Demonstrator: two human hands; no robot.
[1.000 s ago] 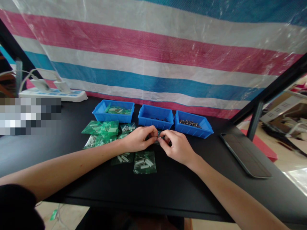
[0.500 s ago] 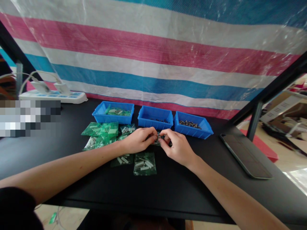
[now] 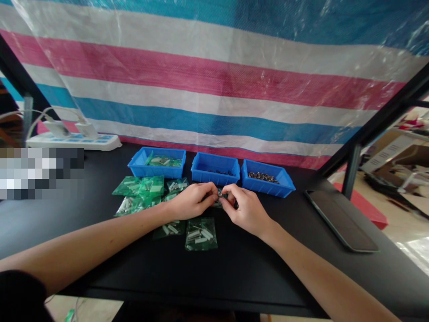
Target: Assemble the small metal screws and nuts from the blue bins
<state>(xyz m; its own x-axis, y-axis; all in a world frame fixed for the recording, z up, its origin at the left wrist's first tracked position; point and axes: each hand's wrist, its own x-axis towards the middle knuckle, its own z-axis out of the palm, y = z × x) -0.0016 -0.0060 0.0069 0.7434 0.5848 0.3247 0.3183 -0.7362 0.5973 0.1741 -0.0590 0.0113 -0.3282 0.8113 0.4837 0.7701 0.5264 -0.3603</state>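
Observation:
My left hand (image 3: 196, 198) and my right hand (image 3: 244, 206) meet over the middle of the black table, fingertips pinched close together. Between them is a small shiny metallic piece (image 3: 220, 195), too small to name and partly hidden by the fingers. Just in front of my left wrist lies a clear green bag (image 3: 201, 234) with white and metal parts in it. Another such bag (image 3: 171, 228) is partly under my left forearm. More green bags (image 3: 139, 185) are heaped to the left of my left hand.
Behind my hands stand three blue bins: the left bin (image 3: 134, 167) holds green bags, the middle bin (image 3: 214, 180) dark small parts, the right bin (image 3: 268, 190) shiny metal parts. A phone (image 3: 342, 220) lies right. A white power strip (image 3: 75, 142) sits back left.
The whole view has shifted slightly, so the table sits a little lower in it. Both hands stay pinched together at the same spot, with only small finger movement.

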